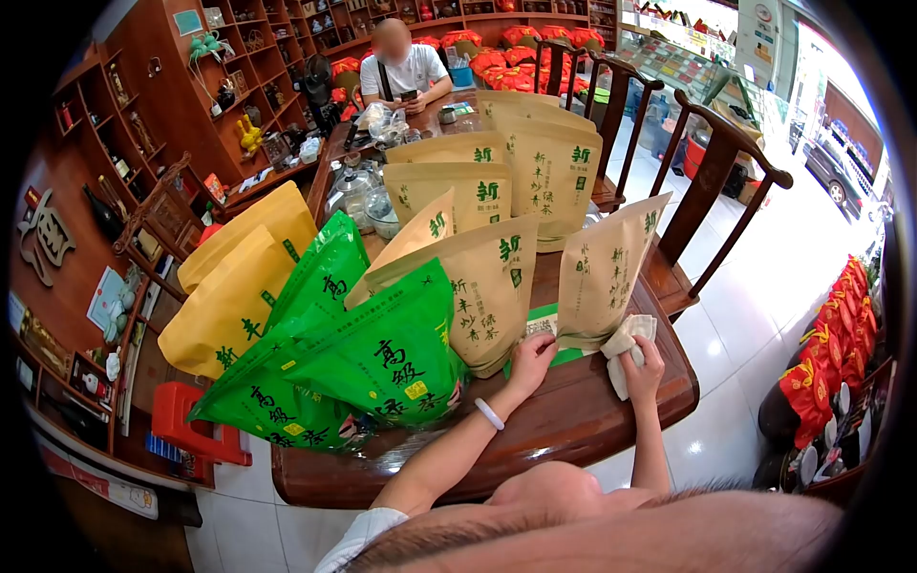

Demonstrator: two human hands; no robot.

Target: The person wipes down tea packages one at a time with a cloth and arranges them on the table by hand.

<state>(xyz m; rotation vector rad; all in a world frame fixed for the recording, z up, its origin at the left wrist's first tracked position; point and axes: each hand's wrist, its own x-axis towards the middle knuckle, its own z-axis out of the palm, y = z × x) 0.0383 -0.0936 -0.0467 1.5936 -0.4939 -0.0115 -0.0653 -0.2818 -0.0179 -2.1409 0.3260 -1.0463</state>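
Observation:
My left hand [532, 361], with a pale bracelet at its wrist, rests near the table's front edge. Its fingers are curled together beside a flat green packet with a white label [542, 326]; whatever they pinch is hidden. In my right hand [642, 368] is a crumpled whitish cloth [619, 372], by the lower right corner of a standing brown paper tea bag [604, 272]. Another brown tea bag [478, 296] stands just left of my left hand. Shiny green tea bags [382, 353] lean beside it, with yellow bags [229, 306] behind them.
More brown bags [554, 172] stand farther back on the dark wooden table [611, 420], near glass teaware [358, 186]. A person [406, 72] sits at the far end holding a phone. Wooden chairs [712, 162] line the right side; a red stool [196, 425] stands at left.

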